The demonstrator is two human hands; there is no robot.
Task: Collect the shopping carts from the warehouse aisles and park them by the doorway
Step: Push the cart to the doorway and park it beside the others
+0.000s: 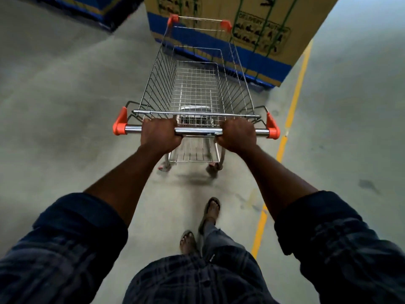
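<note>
On the grey concrete floor (65,102), the shopping cart (197,84) stands directly ahead of the person. The left hand (161,134) and right hand (237,134) each grip the chrome handle bar (198,131), fingers curled round it. A yellow line (293,102) runs along the floor to the cart's right. A large cardboard box (263,25) with a blue band stands just beyond the cart's front end.

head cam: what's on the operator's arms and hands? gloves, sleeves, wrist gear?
No gloves: the left hand and right hand are bare, with no watch, band or ring visible. The left sleeve and right sleeve are dark navy with a faint lighter plaid check, rolled into thick cuffs; forearms bare.
</note>
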